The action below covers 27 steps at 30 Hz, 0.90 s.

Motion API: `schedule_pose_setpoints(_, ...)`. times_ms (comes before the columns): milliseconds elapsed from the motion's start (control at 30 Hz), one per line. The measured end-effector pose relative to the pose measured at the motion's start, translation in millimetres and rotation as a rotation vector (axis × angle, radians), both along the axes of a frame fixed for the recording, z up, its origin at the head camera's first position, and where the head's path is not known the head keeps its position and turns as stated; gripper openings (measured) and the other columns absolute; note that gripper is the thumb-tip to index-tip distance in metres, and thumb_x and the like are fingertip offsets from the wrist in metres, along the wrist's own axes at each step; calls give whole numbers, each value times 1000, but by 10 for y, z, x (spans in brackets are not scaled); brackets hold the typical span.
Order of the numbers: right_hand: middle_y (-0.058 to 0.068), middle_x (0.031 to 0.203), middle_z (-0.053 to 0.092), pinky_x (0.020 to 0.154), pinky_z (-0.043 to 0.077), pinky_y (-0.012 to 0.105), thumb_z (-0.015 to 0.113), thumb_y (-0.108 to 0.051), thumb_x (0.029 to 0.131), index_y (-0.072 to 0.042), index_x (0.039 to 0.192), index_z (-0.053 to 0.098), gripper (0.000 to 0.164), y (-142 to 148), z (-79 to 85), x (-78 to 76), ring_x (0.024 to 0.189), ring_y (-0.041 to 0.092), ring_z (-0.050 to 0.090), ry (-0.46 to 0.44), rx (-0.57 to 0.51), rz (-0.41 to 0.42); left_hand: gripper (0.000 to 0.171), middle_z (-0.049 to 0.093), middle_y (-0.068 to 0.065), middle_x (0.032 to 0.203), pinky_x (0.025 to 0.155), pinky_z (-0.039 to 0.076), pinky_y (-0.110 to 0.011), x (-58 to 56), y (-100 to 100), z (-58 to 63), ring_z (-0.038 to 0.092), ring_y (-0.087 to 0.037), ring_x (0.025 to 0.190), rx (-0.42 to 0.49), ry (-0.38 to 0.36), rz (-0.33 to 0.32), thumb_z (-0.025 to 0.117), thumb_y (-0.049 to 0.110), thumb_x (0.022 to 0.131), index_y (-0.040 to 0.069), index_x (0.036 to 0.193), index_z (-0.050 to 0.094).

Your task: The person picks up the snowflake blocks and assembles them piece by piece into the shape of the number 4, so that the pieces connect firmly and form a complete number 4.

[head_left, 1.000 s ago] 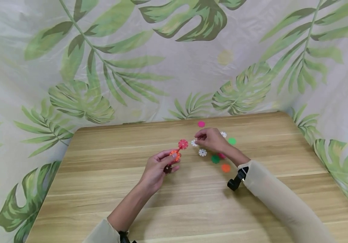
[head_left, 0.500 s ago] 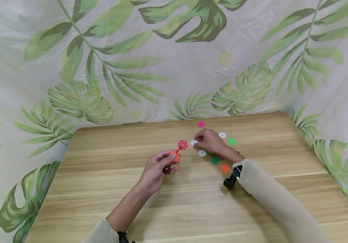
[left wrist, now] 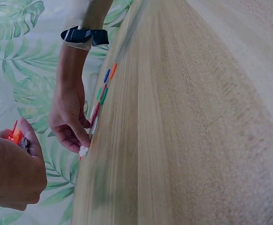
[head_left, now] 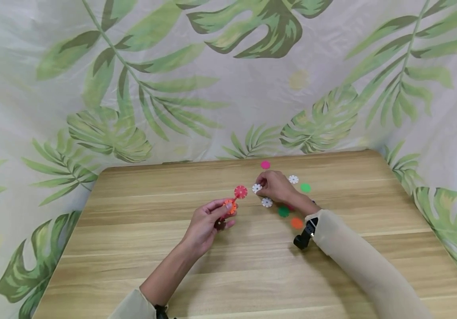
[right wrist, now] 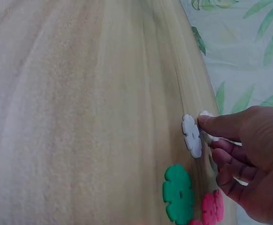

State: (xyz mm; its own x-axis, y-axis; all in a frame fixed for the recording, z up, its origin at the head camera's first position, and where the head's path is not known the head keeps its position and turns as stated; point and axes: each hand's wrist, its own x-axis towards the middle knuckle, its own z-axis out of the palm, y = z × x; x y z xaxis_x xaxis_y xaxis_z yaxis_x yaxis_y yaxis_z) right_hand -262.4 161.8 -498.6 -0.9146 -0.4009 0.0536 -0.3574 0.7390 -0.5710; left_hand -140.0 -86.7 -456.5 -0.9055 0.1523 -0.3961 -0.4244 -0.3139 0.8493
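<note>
Between the thumb and fingers of the right hand (head_left: 278, 187): a thin, white, round plastic disc (head_left: 257, 188) with a notched rim is being pinched; whether it is being held clear of the pale wood-grain tabletop (head_left: 152, 266) cannot be told.
White disc, feel: very little weight is being expected; stiffness is being suggested by its flat, unbent shape, and slight slipperiness by its smooth face; little fragility is being assumed.
White disc, hold: the rim is being judged the best place, thumb on one face and fingertip on the other, with the outward notches being kept uncovered.
Under the thumb of the left hand (head_left: 206, 223): an orange, round, notched plastic disc (head_left: 231, 207) is being gripped, the other fingers being curled behind it.
Linked discs: a red, notched plastic disc (head_left: 241, 192) is being carried beyond the left fingertips, and a dark brown one (head_left: 220, 223) is being seen below the thumb; their joints are probably being held by friction alone, so a gentle grip is being advised.
Beside the right fingertips: a second white disc (head_left: 266, 202) is being seen on the near side, and a dark green disc (head_left: 284, 212) closer to the wrist.
</note>
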Motion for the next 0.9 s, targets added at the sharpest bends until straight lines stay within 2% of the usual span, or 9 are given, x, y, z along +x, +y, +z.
schedule_pose_setpoints(300, 4, 90, 74, 77, 60, 33, 80, -6, 93, -7, 99, 74, 9, 31, 2, 75, 83, 17, 69, -7, -123, 21, 24, 75, -7, 107, 81, 66, -31, 4, -5, 13, 74, -16, 95, -4, -23, -2, 68, 10, 104, 1, 126, 70)
schedule_pose_setpoints(467, 5, 92, 75, 78, 61, 32, 78, -4, 95, -5, 102, 76, 8, 96, 46, 120, 85, 18, 69, -25, -262, 23, 22, 76, -6, 107, 81, 66, -31, 7, 17, 26, 74, -17, 94, 0, -31, -7, 69, 10, 103, 2, 124, 70)
schedule_pose_setpoints(633, 9, 97, 76, 76, 60, 27, 78, -6, 96, -4, 109, 78, 13, 137, 150, 183, 88, 21, 71, -106, -431, -12, 21, 76, -6, 105, 80, 66, -31, 12, 34, 44, 75, -17, 93, 9, -34, -8, 70, 9, 103, 2, 122, 71)
schedule_pose_setpoints(833, 12, 98, 74, 84, 63, 50, 77, -7, 98, 0, 112, 76, 16, 149, 268, 240, 95, 43, 71, -208, -589, -11, 23, 76, -7, 104, 80, 66, -30, 6, 45, 51, 74, -16, 93, 18, -42, -12, 69, 10, 104, 2, 125, 70)
schedule_pose_setpoints(900, 11, 97, 74, 84, 63, 51, 77, -7, 98, 0, 111, 76, 15, 155, 304, 263, 95, 44, 71, -211, -626, 0, 24, 76, -7, 104, 80, 66, -30, 1, 50, 54, 74, -16, 94, 19, -43, -13, 69, 11, 104, 1, 126, 70)
